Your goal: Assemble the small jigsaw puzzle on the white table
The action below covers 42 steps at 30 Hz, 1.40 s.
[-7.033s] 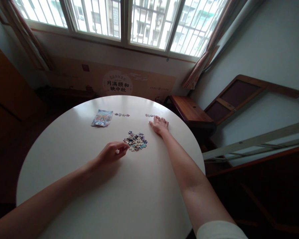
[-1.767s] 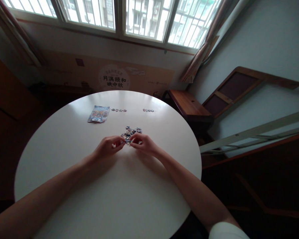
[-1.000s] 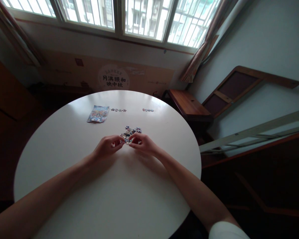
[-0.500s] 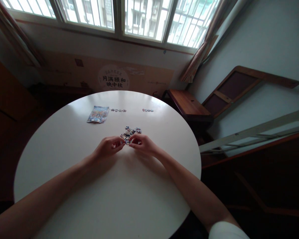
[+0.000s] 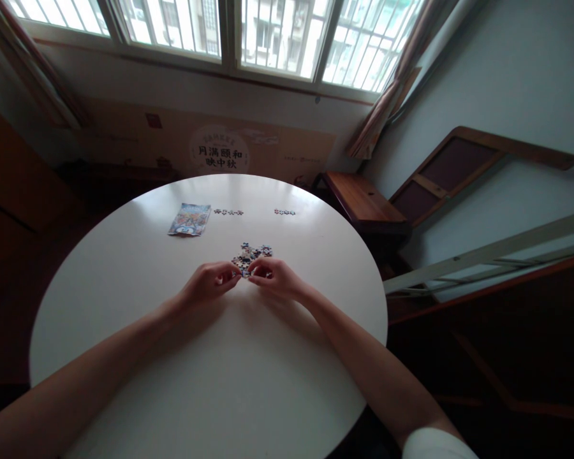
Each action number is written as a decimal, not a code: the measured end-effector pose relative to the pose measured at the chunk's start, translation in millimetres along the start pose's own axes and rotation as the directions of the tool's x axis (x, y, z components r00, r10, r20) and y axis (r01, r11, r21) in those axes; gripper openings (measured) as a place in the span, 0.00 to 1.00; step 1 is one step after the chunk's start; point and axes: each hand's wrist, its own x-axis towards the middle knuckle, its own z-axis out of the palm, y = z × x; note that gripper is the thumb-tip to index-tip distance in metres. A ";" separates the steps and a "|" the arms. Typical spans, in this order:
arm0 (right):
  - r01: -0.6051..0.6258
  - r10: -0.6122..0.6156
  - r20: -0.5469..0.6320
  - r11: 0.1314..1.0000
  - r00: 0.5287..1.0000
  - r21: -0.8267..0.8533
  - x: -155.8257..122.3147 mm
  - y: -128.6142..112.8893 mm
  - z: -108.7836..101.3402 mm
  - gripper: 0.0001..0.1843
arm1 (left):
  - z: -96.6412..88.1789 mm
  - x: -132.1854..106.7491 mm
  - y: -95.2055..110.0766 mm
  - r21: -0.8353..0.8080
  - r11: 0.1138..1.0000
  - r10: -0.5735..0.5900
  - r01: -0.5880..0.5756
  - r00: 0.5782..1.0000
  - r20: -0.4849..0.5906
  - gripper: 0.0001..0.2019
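Observation:
A small heap of jigsaw puzzle pieces (image 5: 252, 255) lies around the middle of the white round table (image 5: 210, 382). At its near left edge is my left hand (image 5: 210, 281), thumb and fingertips pinched together. Facing it from the right, my right hand (image 5: 273, 276) is pinched the same way at the heap's near edge. The fingertips of both hands almost meet. What sits between them is too small to tell from the pieces behind, though small puzzle pieces show right at the fingertips.
Farther back lie a colourful printed sheet or packet (image 5: 190, 220), a row of puzzle pieces (image 5: 228, 212) beside it, and another short row (image 5: 284, 211) to the right. A wooden bench (image 5: 361, 197) stands beyond the table's right edge, below the window.
The view has shifted very slightly. Both hands stay pinched in the same place at the heap, and the pieces lie as before.

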 end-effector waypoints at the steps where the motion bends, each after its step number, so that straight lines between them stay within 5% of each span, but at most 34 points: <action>1: 0.001 -0.001 0.001 1.000 1.000 0.002 0.1 -0.2 -0.1 0.10 | 0.0 0.1 -0.1 0.001 1.000 0.001 -0.001 1.000 0.001 0.07; 42: 0.012 -0.012 0.003 0.999 1.000 0.042 1.8 2.9 -2.5 0.10 | -0.5 1.8 4.3 0.040 0.999 0.001 -0.001 1.000 0.001 0.07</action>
